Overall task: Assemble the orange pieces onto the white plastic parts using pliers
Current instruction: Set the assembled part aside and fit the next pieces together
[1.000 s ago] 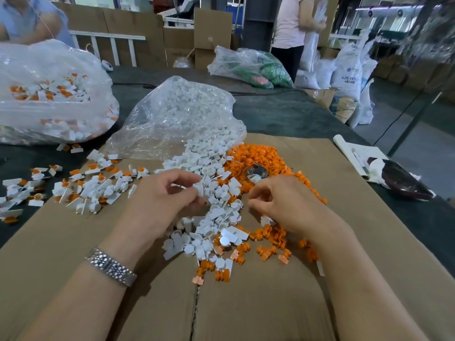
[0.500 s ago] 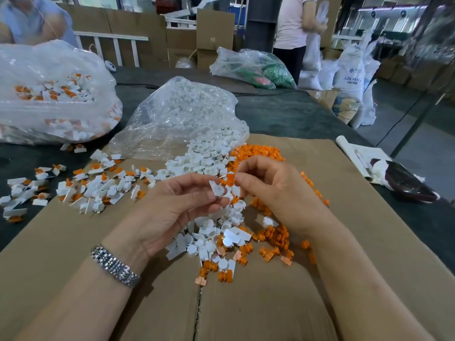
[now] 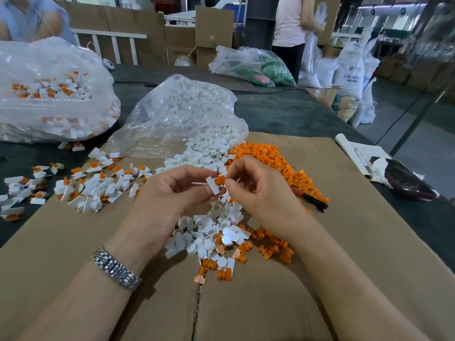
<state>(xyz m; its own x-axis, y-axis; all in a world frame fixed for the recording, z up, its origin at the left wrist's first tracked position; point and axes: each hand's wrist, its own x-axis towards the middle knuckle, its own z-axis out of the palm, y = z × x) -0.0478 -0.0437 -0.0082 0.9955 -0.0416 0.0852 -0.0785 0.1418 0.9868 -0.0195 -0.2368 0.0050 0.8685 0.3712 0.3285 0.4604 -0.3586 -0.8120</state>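
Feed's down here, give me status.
Both hands busy: left pinches white part, right presses orange piece onto it. Pliers idle on cardboard.

A factory or warehouse assembly floor is shown. Bulk clear plastic bags (image 3: 182,114) of small moulded parts are laid on a long work table (image 3: 283,112) covered with flattened cardboard (image 3: 369,242); stacked cardboard boxes (image 3: 211,28) and white resin sacks (image 3: 350,72) are seen behind.

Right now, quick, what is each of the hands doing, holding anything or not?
Left hand: fingers pinch a white plastic part.
Right hand: fingertips pinch an orange piece, held against that white part.
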